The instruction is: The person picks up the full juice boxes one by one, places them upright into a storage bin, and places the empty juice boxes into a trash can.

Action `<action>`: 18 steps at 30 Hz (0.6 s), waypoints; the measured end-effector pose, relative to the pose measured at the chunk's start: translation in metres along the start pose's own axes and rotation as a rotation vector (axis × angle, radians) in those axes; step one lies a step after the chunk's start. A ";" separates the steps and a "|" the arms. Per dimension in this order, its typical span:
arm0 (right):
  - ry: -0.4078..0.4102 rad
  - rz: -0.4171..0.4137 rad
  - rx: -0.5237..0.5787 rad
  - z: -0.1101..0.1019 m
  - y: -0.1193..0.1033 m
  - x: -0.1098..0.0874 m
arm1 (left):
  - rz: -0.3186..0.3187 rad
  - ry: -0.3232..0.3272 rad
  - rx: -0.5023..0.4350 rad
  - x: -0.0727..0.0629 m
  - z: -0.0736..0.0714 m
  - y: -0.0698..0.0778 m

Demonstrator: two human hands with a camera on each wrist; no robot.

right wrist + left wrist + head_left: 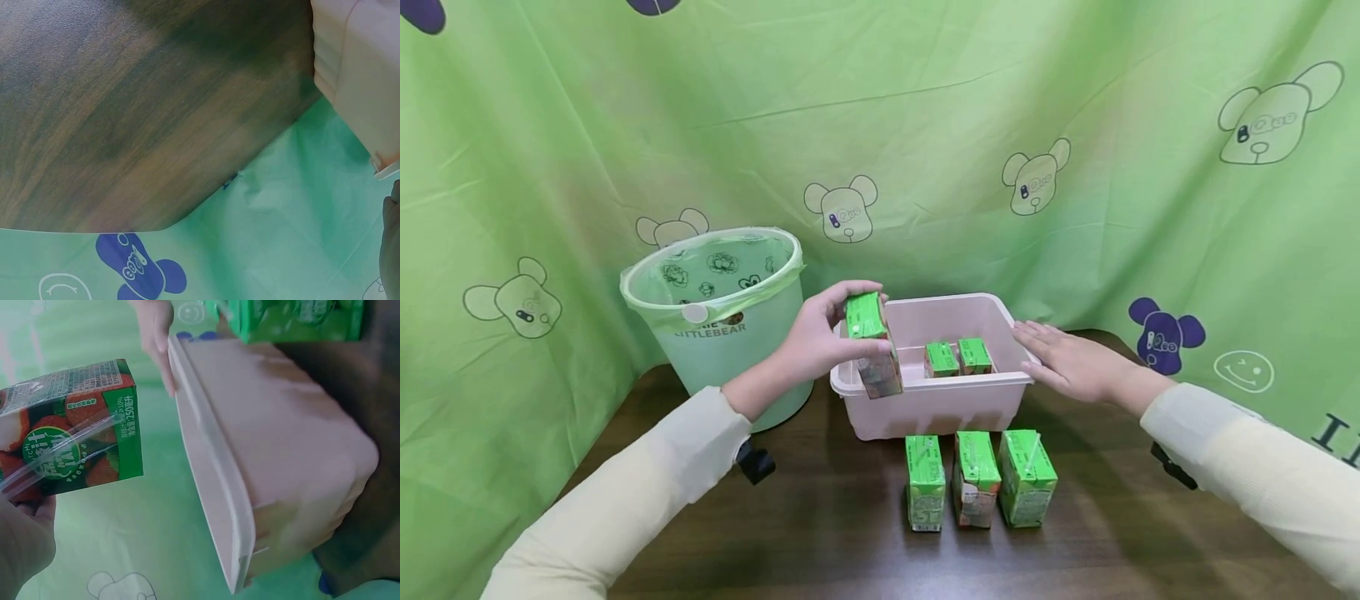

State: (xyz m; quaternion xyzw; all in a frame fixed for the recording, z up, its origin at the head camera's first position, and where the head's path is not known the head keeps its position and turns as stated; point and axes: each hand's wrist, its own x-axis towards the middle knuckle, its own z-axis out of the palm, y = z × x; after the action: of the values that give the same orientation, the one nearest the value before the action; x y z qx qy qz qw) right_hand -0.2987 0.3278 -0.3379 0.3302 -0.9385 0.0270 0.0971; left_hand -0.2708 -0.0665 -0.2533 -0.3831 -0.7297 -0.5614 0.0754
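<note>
My left hand (823, 333) grips a green-topped juice box (876, 354) over the left front rim of a pale pink plastic bin (936, 408). In the left wrist view this juice box (69, 434) shows strawberry pictures and a clear straw along its side. My right hand (1071, 358) has its fingers extended and touches the bin's right rim. Inside the bin stand two more juice boxes, the left one (941, 360) close beside the right one (974, 356). On the table in front are three upright juice boxes: left (925, 483), middle (976, 479) and right (1027, 479).
A mint-green bucket (737, 350) with a bag liner stands left of the bin, behind my left forearm. The dark wooden table (820, 517) ends at a green curtain (925, 125) with cartoon bear heads, which hangs behind and on both sides.
</note>
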 end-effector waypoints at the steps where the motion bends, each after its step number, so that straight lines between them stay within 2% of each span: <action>1: -0.001 0.001 0.004 0.000 0.000 0.000 | 0.001 0.003 0.012 0.005 0.000 -0.002; 5: -0.004 0.000 0.013 -0.001 -0.001 0.000 | -0.015 0.002 0.026 0.021 0.000 -0.008; 9: -0.004 0.003 0.014 -0.001 -0.001 0.000 | -0.071 -0.003 -0.024 0.034 0.003 -0.015; 12: -0.003 0.006 0.016 -0.001 -0.001 0.000 | -0.109 -0.009 -0.047 0.042 0.006 -0.022; 18: 0.001 0.004 0.017 0.001 0.001 0.000 | -0.156 -0.032 -0.017 0.054 0.011 -0.041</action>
State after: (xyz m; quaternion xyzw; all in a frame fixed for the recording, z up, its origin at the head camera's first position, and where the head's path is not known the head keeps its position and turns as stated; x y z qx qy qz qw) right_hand -0.2994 0.3283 -0.3391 0.3290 -0.9389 0.0352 0.0946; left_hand -0.3312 -0.0341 -0.2597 -0.3345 -0.7538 -0.5654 0.0166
